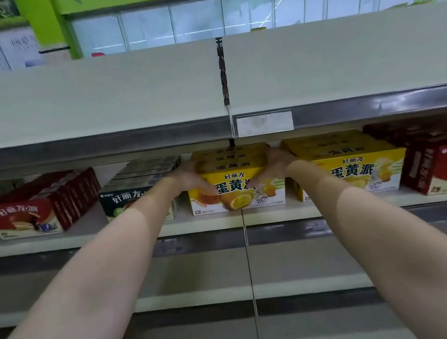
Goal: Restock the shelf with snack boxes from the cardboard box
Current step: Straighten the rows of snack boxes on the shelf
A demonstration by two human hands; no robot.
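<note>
Under the bare upper shelf [90, 101], the left hand [189, 177] and right hand [275, 163] are clasping a yellow snack box [236, 193] between them, and sliding it back squarely, level with the yellow row [352, 170] beside the right hand, looks wisest.

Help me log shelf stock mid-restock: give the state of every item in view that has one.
left hand: grips yellow box's left side
right hand: grips its right side
yellow box: upright on shelf, front of its row
second yellow row: stocked
red boxes: stocked, angled
dark box row: stocked
upper shelf: bare
</note>
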